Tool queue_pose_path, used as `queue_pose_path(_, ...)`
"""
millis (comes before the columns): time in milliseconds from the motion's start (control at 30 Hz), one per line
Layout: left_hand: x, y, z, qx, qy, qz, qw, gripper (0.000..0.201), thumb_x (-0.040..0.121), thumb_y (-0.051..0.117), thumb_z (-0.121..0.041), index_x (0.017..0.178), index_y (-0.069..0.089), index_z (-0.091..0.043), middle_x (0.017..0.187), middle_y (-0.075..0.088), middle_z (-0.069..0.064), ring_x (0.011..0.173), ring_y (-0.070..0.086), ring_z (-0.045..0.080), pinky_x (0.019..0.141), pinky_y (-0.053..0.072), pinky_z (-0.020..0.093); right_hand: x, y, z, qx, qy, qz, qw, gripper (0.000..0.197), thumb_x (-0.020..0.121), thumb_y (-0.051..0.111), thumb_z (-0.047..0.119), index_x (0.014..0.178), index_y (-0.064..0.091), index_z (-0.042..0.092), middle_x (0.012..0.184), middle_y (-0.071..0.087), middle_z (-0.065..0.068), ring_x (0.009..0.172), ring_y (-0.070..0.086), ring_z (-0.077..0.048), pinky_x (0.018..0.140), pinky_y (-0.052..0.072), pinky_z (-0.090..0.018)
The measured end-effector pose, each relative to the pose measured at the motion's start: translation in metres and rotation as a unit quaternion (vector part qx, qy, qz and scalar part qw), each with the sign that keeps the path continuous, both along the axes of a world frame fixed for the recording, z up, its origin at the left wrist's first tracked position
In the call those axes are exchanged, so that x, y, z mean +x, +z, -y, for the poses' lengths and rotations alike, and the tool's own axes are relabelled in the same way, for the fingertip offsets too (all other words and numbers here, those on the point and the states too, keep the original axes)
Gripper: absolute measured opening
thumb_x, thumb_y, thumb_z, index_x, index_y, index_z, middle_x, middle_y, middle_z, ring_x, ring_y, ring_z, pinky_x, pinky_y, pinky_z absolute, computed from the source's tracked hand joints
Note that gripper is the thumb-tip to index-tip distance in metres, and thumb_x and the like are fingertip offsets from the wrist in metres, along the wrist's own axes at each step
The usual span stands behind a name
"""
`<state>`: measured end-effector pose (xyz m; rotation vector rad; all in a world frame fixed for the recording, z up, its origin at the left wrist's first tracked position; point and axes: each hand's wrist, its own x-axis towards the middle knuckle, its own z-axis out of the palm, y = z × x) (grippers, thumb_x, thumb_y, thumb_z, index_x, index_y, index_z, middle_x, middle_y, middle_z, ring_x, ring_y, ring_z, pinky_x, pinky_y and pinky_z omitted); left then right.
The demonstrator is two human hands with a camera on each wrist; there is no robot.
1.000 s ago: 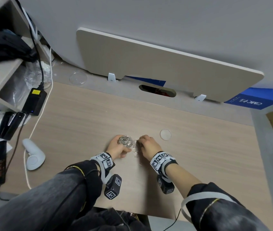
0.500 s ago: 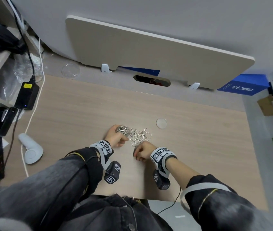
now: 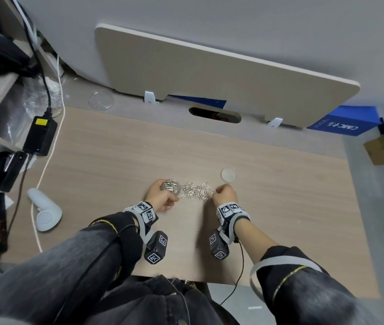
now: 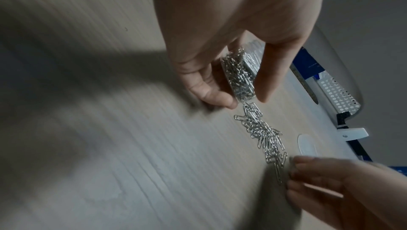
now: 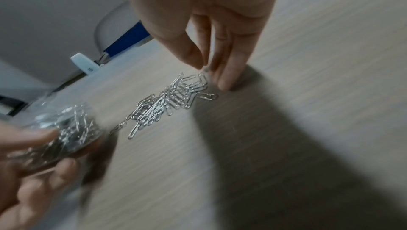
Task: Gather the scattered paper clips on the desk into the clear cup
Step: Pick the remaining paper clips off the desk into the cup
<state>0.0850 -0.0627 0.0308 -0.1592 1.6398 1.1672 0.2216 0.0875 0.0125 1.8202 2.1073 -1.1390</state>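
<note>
Now my left hand (image 3: pixel 160 198) wrapped tight round the clear cup (image 4: pixel 241 75) full of clips, tipped low at the bench (image 3: pixel 116 160), loose paper clips (image 3: pixel 197 192) heaped between my hands, right hand (image 3: pixel 225 195) fingers (image 5: pixel 224 77) loose and straight, touching the heap's edge.

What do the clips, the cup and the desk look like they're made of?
Clips: bright silvery bent wire, probably steel, since they glint.
Cup, gripped by the left hand: see-through with a glossy wall, likely plastic, though glass can't be ruled out.
Desk: pale matte wood grain, probably printed laminate rather than solid wood.
</note>
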Motion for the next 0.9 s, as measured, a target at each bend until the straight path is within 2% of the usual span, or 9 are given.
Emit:
queue_pose_path(67,0.002,-0.001,-0.001,0.004,0.000,0.005,1.000,0.056,0.069,0.061,0.023,0.102,0.052,-0.021,0.069,0.058,0.009,0.047,0.047,0.019,0.039,0.039,0.018,-0.001,-0.002,0.004,-0.032,-0.050,0.016,0.998,0.031,0.080,0.053,0.008,0.111,0.053,0.007,0.114,0.059,-0.016,0.102,0.060,-0.034,0.080,0.047,-0.029)
queue_pose_path(167,0.003,-0.002,-0.001,0.005,-0.002,0.009,1.000,0.056,0.068,0.061,0.023,0.101,0.053,-0.021,0.069,0.059,0.010,0.048,0.047,0.019,0.040,0.039,0.019,-0.014,-0.011,0.016,-0.054,-0.064,-0.011,0.996,0.038,0.071,0.057,0.013,0.108,0.048,0.011,0.114,0.054,-0.016,0.090,0.064,-0.035,0.083,0.055,-0.042)
queue_pose_path(267,0.002,-0.003,0.000,0.003,-0.003,0.007,1.000,0.054,0.068,0.062,0.021,0.096,0.054,-0.024,0.069,0.060,0.009,0.049,0.048,0.020,0.044,0.040,0.020,-0.029,-0.007,0.027,-0.046,-0.040,-0.030,0.998,0.044,0.072,0.064,0.013,0.113,0.048,0.009,0.115,0.053,-0.016,0.089,0.063,-0.033,0.081,0.054,-0.037)
queue_pose_path(333,0.000,-0.003,0.002,0.001,-0.003,0.004,1.000,0.054,0.068,0.062,0.020,0.097,0.054,-0.024,0.071,0.060,0.009,0.050,0.049,0.020,0.046,0.041,0.021,-0.035,-0.003,0.030,-0.036,-0.016,-0.029,0.999,0.046,0.075,0.066,0.015,0.116,0.048,0.007,0.119,0.050,-0.016,0.095,0.061,-0.034,0.081,0.050,-0.034)
queue_pose_path(400,-0.002,-0.003,0.004,0.001,0.001,0.003,1.000,0.055,0.068,0.063,0.020,0.104,0.054,-0.021,0.071,0.060,0.009,0.049,0.049,0.020,0.045,0.041,0.021,-0.035,0.000,0.034,0.007,0.014,0.008,1.000,0.051,0.076,0.070,0.027,0.116,0.044,0.007,0.120,0.046,-0.014,0.100,0.058,-0.037,0.082,0.049,-0.038)
queue_pose_path(500,-0.005,-0.003,0.006,0.003,0.011,0.006,1.000,0.056,0.068,0.062,0.020,0.107,0.053,-0.019,0.071,0.060,0.008,0.048,0.047,0.019,0.045,0.040,0.021,-0.036,0.002,0.046,0.076,0.041,0.083,0.993,0.075,0.068,0.076,0.054,0.116,0.039,0.009,0.119,0.043,-0.013,0.103,0.056,-0.037,0.079,0.048,-0.040)
queue_pose_path(600,-0.007,-0.003,0.008,0.007,0.013,0.008,1.000,0.056,0.068,0.062,0.020,0.108,0.053,-0.018,0.073,0.062,0.009,0.048,0.049,0.020,0.046,0.040,0.021,-0.043,-0.002,0.055,0.088,0.050,0.101,0.990,0.089,0.061,0.075,0.065,0.118,0.038,0.009,0.121,0.041,-0.012,0.104,0.055,-0.036,0.080,0.048,-0.040)
queue_pose_path(700,-0.008,-0.003,0.011,0.003,0.011,0.006,1.000,0.057,0.068,0.063,0.018,0.111,0.053,-0.020,0.076,0.063,0.008,0.050,0.051,0.019,0.046,0.043,0.021,-0.052,-0.003,0.056,0.086,0.074,0.104,0.988,0.086,0.064,0.078,0.058,0.121,0.037,0.007,0.123,0.039,-0.011,0.104,0.055,-0.036,0.080,0.049,-0.040)
queue_pose_path(900,-0.011,-0.002,0.012,0.004,0.014,0.005,1.000,0.057,0.069,0.063,0.018,0.111,0.053,-0.020,0.080,0.064,0.008,0.053,0.053,0.020,0.053,0.044,0.024,-0.059,-0.006,0.051,0.078,0.141,0.068,0.985,0.053,0.081,0.073,0.028,0.116,0.041,0.005,0.121,0.041,-0.014,0.100,0.059,-0.040,0.079,0.048,-0.043)
